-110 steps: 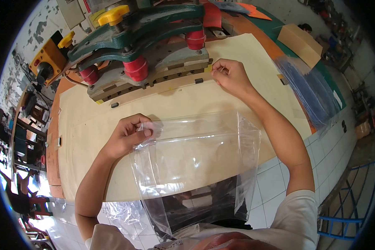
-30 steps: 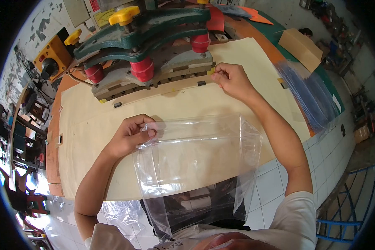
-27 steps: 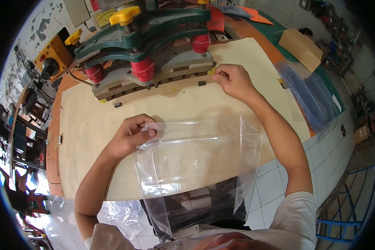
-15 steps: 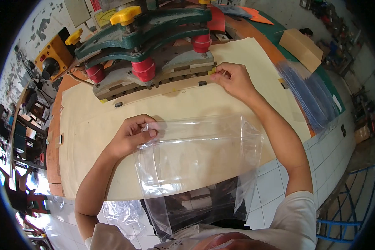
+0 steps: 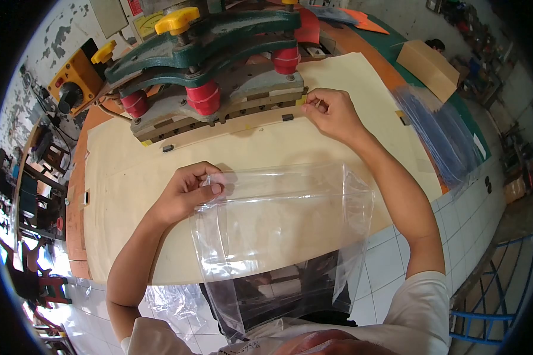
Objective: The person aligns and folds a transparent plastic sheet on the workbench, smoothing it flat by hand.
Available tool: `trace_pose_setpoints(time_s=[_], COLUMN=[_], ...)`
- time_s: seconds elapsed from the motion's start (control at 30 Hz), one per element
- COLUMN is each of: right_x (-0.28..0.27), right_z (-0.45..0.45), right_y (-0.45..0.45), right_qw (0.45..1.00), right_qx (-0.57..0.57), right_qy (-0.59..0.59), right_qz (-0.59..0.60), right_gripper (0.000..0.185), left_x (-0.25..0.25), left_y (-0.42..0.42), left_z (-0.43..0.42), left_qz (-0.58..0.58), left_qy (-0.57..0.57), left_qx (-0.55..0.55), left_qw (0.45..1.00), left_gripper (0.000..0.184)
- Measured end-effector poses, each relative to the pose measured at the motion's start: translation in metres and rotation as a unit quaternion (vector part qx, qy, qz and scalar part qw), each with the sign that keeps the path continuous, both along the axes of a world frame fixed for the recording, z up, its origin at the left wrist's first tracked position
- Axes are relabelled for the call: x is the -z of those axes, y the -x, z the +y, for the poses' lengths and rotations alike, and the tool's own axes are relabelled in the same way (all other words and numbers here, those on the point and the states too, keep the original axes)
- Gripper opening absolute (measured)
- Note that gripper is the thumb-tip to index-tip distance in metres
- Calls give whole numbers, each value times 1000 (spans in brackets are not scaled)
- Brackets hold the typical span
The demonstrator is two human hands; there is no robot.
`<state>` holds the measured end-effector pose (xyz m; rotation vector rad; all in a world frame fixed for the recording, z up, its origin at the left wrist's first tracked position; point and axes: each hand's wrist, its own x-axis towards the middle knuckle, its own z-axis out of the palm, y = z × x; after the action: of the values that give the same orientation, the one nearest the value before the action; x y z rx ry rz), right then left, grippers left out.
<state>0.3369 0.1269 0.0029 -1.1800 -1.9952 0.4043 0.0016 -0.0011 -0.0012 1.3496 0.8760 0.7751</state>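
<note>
My left hand (image 5: 190, 190) pinches the upper left corner of a clear plastic bag (image 5: 284, 222), thumb on top. The bag lies spread over the pale sheet (image 5: 136, 231) and hangs past the front edge onto my lap. My right hand (image 5: 334, 116) is closed, thumb and fingers together, at the right end of the press's lower bar (image 5: 243, 110), beside its yellow tape. What those fingers grip, if anything, is too small to make out. The green press (image 5: 213, 50), with red insulators and yellow knobs, stands behind both hands. Two small dark blocks (image 5: 287, 118) rest in front of the bar.
A yellow control box (image 5: 76, 84) with a black dial stands left of the press. Stacked clear plastic sheets (image 5: 441, 139) lie on the right, with a cardboard box (image 5: 429, 70) behind them. A blue metal rack (image 5: 494, 296) stands at the lower right, over a tiled floor.
My right hand's fingers have shifted very slightly at the bar's end. My left hand and the plastic bag stay where they were.
</note>
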Motion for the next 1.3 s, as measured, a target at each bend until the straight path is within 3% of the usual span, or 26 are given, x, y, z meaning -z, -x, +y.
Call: trace_pose_setpoints(time_s=[0.1, 0.2, 0.27, 0.3, 0.37, 0.4, 0.47, 0.57, 0.97, 1.17, 1.3], right_x=[-6, -10, -8, -10, -13, -15, -17, -12, -13, -25, -17], right_z=[-3, -4, -4, -8, -21, -25, -30, -29, -38, -46, -43], right_y=[-2, -12, -14, -10, -1, 3, 9, 10, 14, 19, 18], right_qw=[999, 994, 984, 984, 966, 966, 966, 966, 965, 961, 964], right_qx=[21, 29, -101, -102, -214, -215, -218, -213, -186, -154, -154], right_qy=[-26, 26, 111, 111, 110, 110, 41, 12, 15, 77, 48], right_qz=[-22, -99, -96, -96, -94, -94, -136, -147, -185, -217, -212], right_gripper=[17, 19, 18, 18, 38, 38, 62, 76, 85, 80, 80], left_x=[0, -1, -2, -2, -2, -2, -1, -3, 0, 1, 1], left_y=[0, 0, -1, -1, -1, -1, 0, 0, 1, 1, 1], left_z=[0, 0, -1, -1, -2, -2, -1, -1, 0, 1, 1], left_qz=[3, 11, 14, 14, 13, 13, 17, 6, 5, 8, 20], left_qy=[2, -9, -20, -20, -13, -12, -16, -10, -3, -15, -15], left_qx=[-1, -1, -1, -2, -4, -5, -1, 4, 5, 3, -1], left_qw=[1000, 1000, 1000, 1000, 1000, 1000, 1000, 1000, 1000, 1000, 1000], left_gripper=[16, 16, 16, 16, 16, 16, 16, 16, 16, 16, 16])
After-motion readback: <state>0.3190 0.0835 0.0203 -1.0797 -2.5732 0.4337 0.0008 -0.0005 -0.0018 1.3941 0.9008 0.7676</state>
